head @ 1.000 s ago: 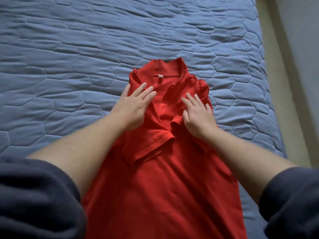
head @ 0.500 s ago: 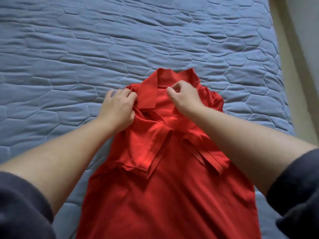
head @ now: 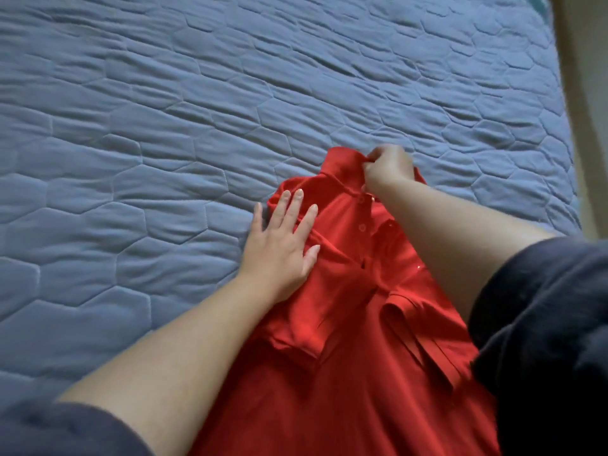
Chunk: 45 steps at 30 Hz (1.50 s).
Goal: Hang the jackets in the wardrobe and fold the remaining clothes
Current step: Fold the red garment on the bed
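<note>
Red polo shirt (head: 345,396) lies front-up on the bed, its long axis running from the hem near the person to the collar (head: 342,162) at the far end.

Its knit cloth is smooth low down, and both ribbed-cuff short sleeves are folded inward across the chest. The left hand (head: 279,245) presses flat on one shoulder with fingers spread wide. Farther on, the right hand (head: 388,167) pinches the collar's edge with curled fingers, above the buttoned placket (head: 362,227). The blue bedcover (head: 164,126), quilted in hexagons, spreads broadly left and beyond. The bed's edge (head: 569,166) runs close on the right.
</note>
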Motion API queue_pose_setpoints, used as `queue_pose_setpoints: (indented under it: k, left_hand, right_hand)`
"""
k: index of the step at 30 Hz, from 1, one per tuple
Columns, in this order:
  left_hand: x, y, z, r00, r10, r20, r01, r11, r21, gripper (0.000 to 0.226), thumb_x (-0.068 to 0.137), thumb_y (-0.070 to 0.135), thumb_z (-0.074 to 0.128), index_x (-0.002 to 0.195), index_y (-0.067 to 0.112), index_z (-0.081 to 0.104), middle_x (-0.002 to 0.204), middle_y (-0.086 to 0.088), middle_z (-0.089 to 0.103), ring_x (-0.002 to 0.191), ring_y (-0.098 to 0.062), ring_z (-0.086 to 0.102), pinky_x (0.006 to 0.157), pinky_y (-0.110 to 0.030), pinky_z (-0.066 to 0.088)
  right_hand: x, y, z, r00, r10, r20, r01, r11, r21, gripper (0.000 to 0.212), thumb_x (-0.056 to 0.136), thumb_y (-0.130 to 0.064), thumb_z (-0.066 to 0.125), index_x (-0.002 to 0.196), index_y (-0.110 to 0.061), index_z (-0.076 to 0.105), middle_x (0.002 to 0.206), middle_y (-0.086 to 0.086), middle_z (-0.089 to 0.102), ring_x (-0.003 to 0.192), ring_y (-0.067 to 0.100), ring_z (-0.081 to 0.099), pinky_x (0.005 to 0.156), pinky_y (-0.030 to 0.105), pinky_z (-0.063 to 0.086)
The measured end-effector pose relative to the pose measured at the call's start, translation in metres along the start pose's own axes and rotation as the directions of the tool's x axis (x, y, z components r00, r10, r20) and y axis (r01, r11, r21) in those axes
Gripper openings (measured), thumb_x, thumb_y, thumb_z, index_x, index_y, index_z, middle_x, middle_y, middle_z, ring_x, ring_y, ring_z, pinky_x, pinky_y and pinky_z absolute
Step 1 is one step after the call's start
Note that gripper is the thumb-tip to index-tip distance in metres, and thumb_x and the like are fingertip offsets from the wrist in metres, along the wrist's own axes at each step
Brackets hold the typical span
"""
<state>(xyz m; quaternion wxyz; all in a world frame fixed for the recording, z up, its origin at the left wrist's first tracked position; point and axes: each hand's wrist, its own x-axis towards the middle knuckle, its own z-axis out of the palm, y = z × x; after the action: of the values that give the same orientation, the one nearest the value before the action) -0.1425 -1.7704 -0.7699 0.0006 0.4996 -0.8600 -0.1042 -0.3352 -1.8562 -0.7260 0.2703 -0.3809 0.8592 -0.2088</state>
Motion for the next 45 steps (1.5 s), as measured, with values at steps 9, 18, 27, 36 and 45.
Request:
queue_pose_setpoints:
  k: [9,18,27,36,45]
  left_hand:
    - [0.001,-0.001,0.029,0.995,-0.021,-0.102,0.015,0.998,-0.053,0.069,0.092,0.051,0.030,0.152,0.021,0.017,0.161,-0.011,0.001,0.148,-0.023,-0.001,0.116,-0.053,0.002]
    - [0.006,-0.001,0.029,0.995,-0.072,0.074,0.067,0.996,0.066,0.075,0.094,0.057,0.027,0.153,0.021,-0.002,0.159,-0.010,-0.014,0.147,-0.023,-0.013,0.115,-0.055,-0.003]
    - [-0.173,0.032,-0.001,0.987,-0.022,0.157,0.021,1.000,0.005,0.069,0.086,0.049,0.033,0.147,0.018,0.035,0.157,-0.011,0.021,0.144,-0.029,0.024,0.111,-0.059,0.023]
    - [-0.321,0.059,-0.019,0.754,-0.502,0.425,0.529,0.846,0.061,0.078,0.086,0.035,0.061,0.152,0.023,0.020,0.161,-0.007,0.003,0.148,-0.025,0.006,0.113,-0.051,0.021]
    - [-0.379,0.050,-0.043,0.373,-0.769,0.519,0.923,0.367,-0.118,0.054,0.081,0.019,0.069,0.130,0.011,0.047,0.125,-0.017,0.057,0.117,-0.038,0.051,0.098,-0.044,0.039]
  right_hand:
    - [-0.022,0.032,0.023,0.900,-0.335,-0.279,0.259,0.926,-0.275,0.050,0.080,-0.014,0.056,0.129,-0.016,0.048,0.139,0.011,0.044,0.126,0.031,0.045,0.099,0.043,0.037]
    - [-0.055,0.061,0.038,0.884,-0.390,0.259,0.454,0.579,-0.677,0.064,0.099,-0.051,0.025,0.154,-0.026,0.003,0.162,-0.001,-0.006,0.149,0.026,-0.008,0.113,0.063,-0.003]
    - [-0.196,0.172,-0.039,0.903,-0.343,0.258,0.429,0.742,-0.516,0.064,0.096,-0.040,0.041,0.153,-0.032,0.012,0.162,-0.003,-0.003,0.149,0.023,-0.002,0.115,0.058,0.008]
    - [-0.357,0.274,-0.087,0.916,0.180,0.358,0.023,0.868,-0.496,0.069,0.094,-0.028,0.049,0.153,-0.029,0.013,0.162,0.002,-0.005,0.149,0.025,0.003,0.111,0.056,0.028]
    - [-0.453,0.308,-0.104,0.763,0.625,0.166,-0.575,0.773,-0.268,0.062,0.083,-0.020,0.063,0.139,-0.016,0.037,0.134,0.015,0.050,0.118,0.036,0.053,0.099,0.048,0.038]
